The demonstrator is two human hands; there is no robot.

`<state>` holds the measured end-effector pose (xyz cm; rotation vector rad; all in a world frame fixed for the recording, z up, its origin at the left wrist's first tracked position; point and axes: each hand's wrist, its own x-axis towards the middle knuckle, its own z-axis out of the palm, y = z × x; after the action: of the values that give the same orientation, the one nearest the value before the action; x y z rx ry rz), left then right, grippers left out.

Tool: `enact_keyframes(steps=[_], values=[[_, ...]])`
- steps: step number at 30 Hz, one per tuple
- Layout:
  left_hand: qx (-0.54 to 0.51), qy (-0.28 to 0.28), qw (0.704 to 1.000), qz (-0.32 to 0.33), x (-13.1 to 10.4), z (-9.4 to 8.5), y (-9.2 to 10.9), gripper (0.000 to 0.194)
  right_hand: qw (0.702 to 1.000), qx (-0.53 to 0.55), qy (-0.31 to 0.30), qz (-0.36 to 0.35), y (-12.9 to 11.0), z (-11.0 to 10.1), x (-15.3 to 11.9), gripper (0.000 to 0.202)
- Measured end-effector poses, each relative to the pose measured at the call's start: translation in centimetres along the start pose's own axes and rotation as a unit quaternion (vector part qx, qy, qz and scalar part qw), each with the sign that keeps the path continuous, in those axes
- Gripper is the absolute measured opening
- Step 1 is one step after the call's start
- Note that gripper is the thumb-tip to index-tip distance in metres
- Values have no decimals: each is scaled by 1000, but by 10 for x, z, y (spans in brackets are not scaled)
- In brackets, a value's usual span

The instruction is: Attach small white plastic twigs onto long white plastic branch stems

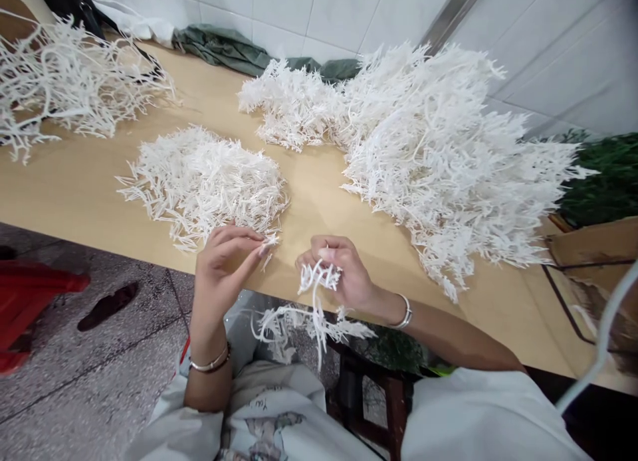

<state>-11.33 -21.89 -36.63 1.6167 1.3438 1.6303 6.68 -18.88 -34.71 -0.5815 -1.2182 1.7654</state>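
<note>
My left hand [222, 265] pinches a small white sprig [270, 242] between thumb and fingertips, just in front of a low pile of short white sprigs [209, 182]. My right hand [349, 268] is closed around a white branched plastic stem [316, 295], whose forked twigs hang down past the table's front edge over my lap. The two hands are a short way apart. The fingertips of the right hand are partly hidden by the twigs.
A large heap of white branched stems [438, 149] covers the table's [319, 188] right and back. Looser white branches [74, 82] lie at far left. Green cloth [219, 48] rests against the tiled wall. A cardboard box [598, 255] stands right; a red stool [34, 301] is at left.
</note>
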Motion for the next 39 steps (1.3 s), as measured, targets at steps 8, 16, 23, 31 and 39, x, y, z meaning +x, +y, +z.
enact_keyframes(steps=[8,16,23,31,39], values=[[251,32,966,46,4,8,-12,8,992,-92,78,-35,6,-11,10,30],[267,-57,956,105,7,1,-7,31,991,-105,84,-24,9,-11,9,31],[294,-54,946,127,8,1,-13,31,991,-117,63,-10,11,-12,8,31],[125,-90,977,149,5,0,4,29,988,-146,45,-34,11,-12,7,31],[22,-227,961,154,2,1,8,42,988,-138,27,-64,5,-8,7,30]])
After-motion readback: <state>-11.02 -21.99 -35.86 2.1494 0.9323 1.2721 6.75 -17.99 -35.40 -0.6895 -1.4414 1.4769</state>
